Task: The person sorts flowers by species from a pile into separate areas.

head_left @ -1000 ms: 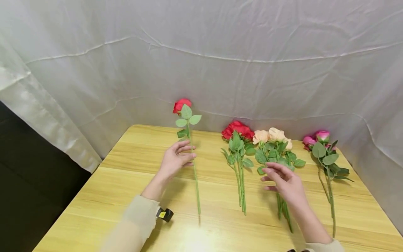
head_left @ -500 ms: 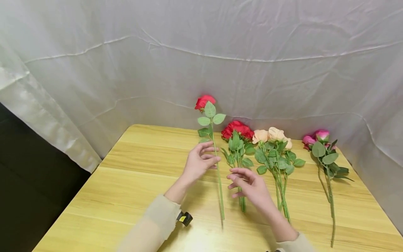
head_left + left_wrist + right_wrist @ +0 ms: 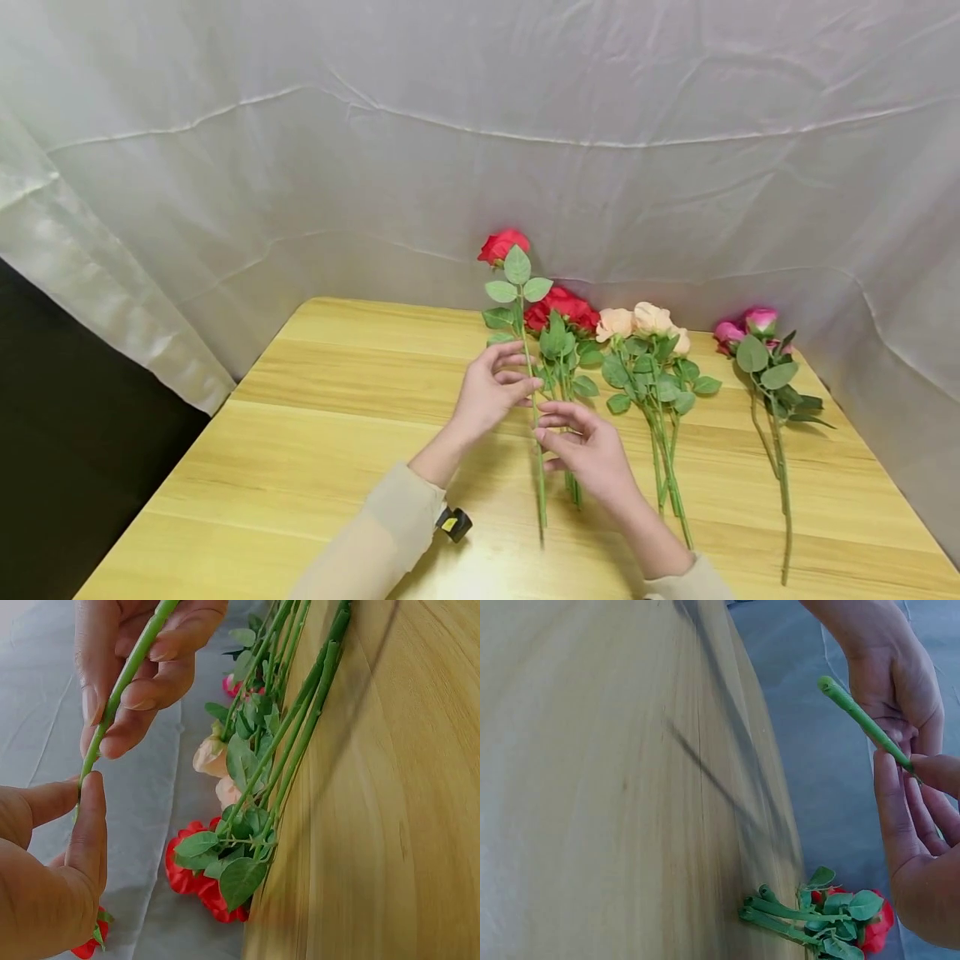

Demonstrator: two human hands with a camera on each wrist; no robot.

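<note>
A single artificial red rose [image 3: 504, 247] with a long green stem is held up over the table, bloom away from me. My left hand [image 3: 486, 392] pinches its stem below the leaves between thumb and fingers. Lower on the same stem, the thumb and fingers of my right hand [image 3: 588, 454] pinch it too. In the left wrist view the stem [image 3: 133, 664] runs through both hands, and in the right wrist view its cut end [image 3: 840, 697] sticks out past the right fingers. Just behind the right hand lies a bunch of red roses [image 3: 570, 310].
Peach roses [image 3: 651, 319] lie right of the red bunch, and pink-purple roses [image 3: 761, 321] farther right, stems toward me. All rest on a wooden table [image 3: 322, 433]. A grey curtain [image 3: 450, 150] hangs behind its far edge. A dark area [image 3: 75, 425] borders it at left.
My left hand has carried the red rose rightward, up to the red bunch. My right hand has come left from over the peach roses and taken hold of the stem.
</note>
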